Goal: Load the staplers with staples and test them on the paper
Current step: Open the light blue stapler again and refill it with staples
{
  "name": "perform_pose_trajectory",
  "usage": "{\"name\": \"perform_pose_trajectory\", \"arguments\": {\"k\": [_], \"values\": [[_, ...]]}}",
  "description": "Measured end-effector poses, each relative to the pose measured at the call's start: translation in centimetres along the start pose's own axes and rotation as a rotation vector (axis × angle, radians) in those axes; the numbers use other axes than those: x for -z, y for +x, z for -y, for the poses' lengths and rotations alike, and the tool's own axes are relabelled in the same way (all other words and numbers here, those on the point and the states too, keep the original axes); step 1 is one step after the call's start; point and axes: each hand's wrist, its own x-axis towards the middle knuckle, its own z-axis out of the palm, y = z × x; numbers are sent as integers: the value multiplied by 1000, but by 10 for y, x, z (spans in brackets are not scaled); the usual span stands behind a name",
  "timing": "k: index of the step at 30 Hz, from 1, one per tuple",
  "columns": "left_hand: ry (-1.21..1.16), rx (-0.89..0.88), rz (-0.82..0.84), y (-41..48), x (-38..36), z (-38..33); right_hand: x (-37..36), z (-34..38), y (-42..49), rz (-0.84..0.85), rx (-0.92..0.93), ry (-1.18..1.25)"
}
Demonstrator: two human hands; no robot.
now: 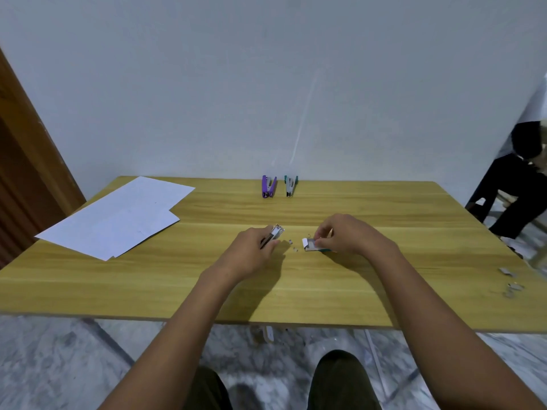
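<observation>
L hand (254, 250) grips stapler (273, 233) just left of staple box (312, 245), R hand (346, 235) pinches box's open end; step looks like drawing a strip, so pull it out whole & level, keep stapler's channel facing up close by; paper (118, 214) lies far left of box.
</observation>
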Motion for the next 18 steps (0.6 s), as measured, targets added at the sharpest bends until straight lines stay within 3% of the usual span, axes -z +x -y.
{"name": "perform_pose_trajectory", "arguments": {"k": [18], "values": [[-125,-31,-64,-8,-8,0,-10,20,1,-111,-17,-214]]}}
